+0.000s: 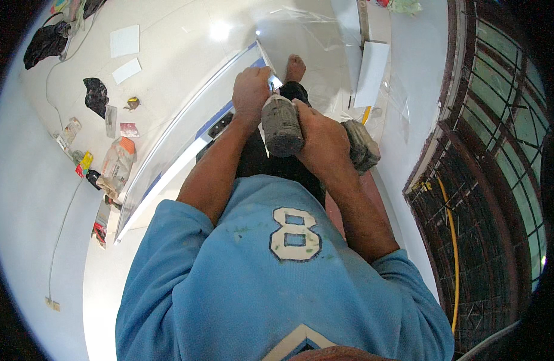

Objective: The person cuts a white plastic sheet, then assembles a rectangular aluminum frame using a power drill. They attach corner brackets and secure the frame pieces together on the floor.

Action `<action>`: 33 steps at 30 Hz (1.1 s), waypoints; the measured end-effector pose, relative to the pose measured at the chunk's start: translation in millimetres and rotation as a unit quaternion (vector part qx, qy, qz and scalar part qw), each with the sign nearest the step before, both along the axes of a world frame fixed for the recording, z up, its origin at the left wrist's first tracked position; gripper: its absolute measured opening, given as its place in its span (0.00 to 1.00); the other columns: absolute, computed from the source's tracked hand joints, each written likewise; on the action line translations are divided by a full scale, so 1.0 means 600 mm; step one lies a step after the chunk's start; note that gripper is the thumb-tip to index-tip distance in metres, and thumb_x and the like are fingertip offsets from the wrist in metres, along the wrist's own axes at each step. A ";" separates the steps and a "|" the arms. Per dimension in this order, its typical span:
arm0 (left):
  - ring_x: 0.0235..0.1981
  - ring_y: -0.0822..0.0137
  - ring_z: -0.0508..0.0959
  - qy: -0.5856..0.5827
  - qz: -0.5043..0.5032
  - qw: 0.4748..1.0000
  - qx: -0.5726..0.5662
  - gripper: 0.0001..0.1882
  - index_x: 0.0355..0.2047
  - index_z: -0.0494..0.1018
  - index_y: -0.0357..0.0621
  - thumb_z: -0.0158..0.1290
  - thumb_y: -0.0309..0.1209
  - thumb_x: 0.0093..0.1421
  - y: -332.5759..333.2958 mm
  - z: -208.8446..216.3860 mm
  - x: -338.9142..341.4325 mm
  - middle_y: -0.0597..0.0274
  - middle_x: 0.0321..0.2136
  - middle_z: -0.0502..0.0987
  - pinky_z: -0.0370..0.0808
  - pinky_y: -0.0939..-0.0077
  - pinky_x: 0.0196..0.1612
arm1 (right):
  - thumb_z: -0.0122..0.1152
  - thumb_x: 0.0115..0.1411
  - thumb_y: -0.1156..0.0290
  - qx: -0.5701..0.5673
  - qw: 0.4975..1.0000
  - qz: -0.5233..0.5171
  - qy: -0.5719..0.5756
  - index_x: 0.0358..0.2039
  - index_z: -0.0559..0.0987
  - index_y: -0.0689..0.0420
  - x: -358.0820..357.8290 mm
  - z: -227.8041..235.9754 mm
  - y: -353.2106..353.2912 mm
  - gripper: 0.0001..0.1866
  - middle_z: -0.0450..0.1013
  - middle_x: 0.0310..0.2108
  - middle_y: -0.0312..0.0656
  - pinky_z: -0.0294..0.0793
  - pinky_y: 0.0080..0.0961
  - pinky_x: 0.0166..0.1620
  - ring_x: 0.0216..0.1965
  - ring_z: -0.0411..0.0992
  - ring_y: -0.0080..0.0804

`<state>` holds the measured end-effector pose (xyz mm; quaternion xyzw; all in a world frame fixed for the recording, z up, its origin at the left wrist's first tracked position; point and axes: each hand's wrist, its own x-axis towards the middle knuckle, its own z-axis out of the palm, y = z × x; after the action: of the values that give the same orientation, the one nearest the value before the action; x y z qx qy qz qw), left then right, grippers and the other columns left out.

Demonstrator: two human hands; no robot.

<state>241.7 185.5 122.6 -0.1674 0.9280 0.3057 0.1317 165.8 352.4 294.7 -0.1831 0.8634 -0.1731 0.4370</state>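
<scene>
My right hand [321, 133] is wrapped round the grip of a dark, dusty cordless drill [282, 127]. The drill's motor end faces me, its battery sticks out to the right, and its tip points away. Just left of that tip, my left hand [249, 90] closes on the end of a long white panel [200, 107] with blue strips along its edge. Some of its fingers are hidden. A small shiny metal piece [275, 82] shows between the left hand and the drill tip. The panel slants from there toward the near left, with a dark slotted fitting [220, 125] on it.
On the floor at left lie white sheets [125, 41], black plastic [96, 96], a tape measure [132, 103] and an orange-and-clear bag [118, 161]. A white board [371, 75] leans at right, before a dark window grille [499, 96]. My bare foot [295, 68] is beyond the drill.
</scene>
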 end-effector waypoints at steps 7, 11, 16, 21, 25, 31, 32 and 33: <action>0.47 0.46 0.82 0.029 0.005 0.999 -0.011 0.29 0.50 0.81 0.44 0.73 0.37 0.47 0.005 -0.013 0.008 0.48 0.41 0.84 0.78 0.52 0.53 | 0.71 0.60 0.66 -0.009 0.999 0.010 -0.032 0.64 0.75 0.54 -0.022 0.007 0.003 0.31 0.83 0.47 0.55 0.82 0.52 0.51 0.49 0.83 0.58; 0.46 0.45 0.82 0.037 0.006 0.999 -0.002 0.30 0.51 0.80 0.43 0.73 0.36 0.47 0.009 -0.011 0.012 0.49 0.41 0.84 0.77 0.52 0.54 | 0.71 0.59 0.66 0.017 0.998 0.065 -0.008 0.67 0.73 0.53 -0.013 -0.002 0.011 0.34 0.82 0.48 0.54 0.82 0.52 0.52 0.49 0.83 0.57; 0.47 0.46 0.83 0.040 0.010 0.999 0.007 0.30 0.51 0.80 0.43 0.73 0.37 0.47 0.008 -0.008 0.012 0.49 0.41 0.84 0.77 0.51 0.54 | 0.65 0.62 0.69 0.002 0.996 0.090 0.005 0.67 0.71 0.56 -0.015 -0.007 0.014 0.31 0.81 0.49 0.53 0.83 0.54 0.49 0.48 0.83 0.57; 0.48 0.47 0.83 0.017 0.009 1.000 -0.010 0.29 0.51 0.80 0.44 0.73 0.37 0.47 0.008 -0.009 0.007 0.50 0.42 0.84 0.78 0.51 0.55 | 0.64 0.62 0.70 -0.009 0.996 0.088 0.015 0.67 0.71 0.57 -0.018 -0.006 0.016 0.32 0.81 0.50 0.53 0.83 0.53 0.49 0.48 0.83 0.56; 0.44 0.47 0.80 0.072 0.021 0.997 -0.012 0.22 0.46 0.79 0.43 0.69 0.32 0.50 0.012 -0.009 0.007 0.53 0.38 0.81 0.74 0.51 0.50 | 0.66 0.61 0.69 -0.003 0.998 0.058 -0.004 0.67 0.71 0.56 -0.014 -0.012 0.016 0.33 0.81 0.50 0.53 0.82 0.53 0.51 0.49 0.83 0.57; 0.43 0.48 0.81 0.058 -0.006 0.998 -0.016 0.24 0.48 0.79 0.45 0.71 0.32 0.49 0.006 -0.008 0.008 0.54 0.36 0.81 0.75 0.51 0.48 | 0.74 0.56 0.68 0.002 0.999 0.036 -0.037 0.69 0.72 0.56 -0.006 -0.024 0.019 0.39 0.81 0.55 0.55 0.81 0.50 0.55 0.53 0.82 0.57; 0.43 0.48 0.81 0.066 -0.002 0.998 -0.025 0.25 0.47 0.80 0.45 0.71 0.33 0.48 0.004 -0.009 0.005 0.54 0.36 0.82 0.76 0.51 0.48 | 0.75 0.56 0.68 -0.012 0.999 0.013 -0.044 0.70 0.72 0.56 -0.005 -0.026 0.022 0.40 0.81 0.56 0.56 0.81 0.49 0.56 0.54 0.81 0.57; 0.43 0.47 0.82 0.066 0.002 0.997 -0.033 0.25 0.47 0.80 0.45 0.72 0.33 0.48 0.003 -0.007 0.003 0.54 0.36 0.82 0.77 0.51 0.48 | 0.75 0.55 0.68 -0.046 0.998 -0.015 -0.037 0.70 0.71 0.57 -0.003 -0.028 0.027 0.41 0.80 0.57 0.56 0.81 0.48 0.56 0.55 0.81 0.57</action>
<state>243.6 187.4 118.2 -0.1530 0.9440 0.2850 0.0644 163.7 368.3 278.1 -0.1837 0.8403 -0.2259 0.4574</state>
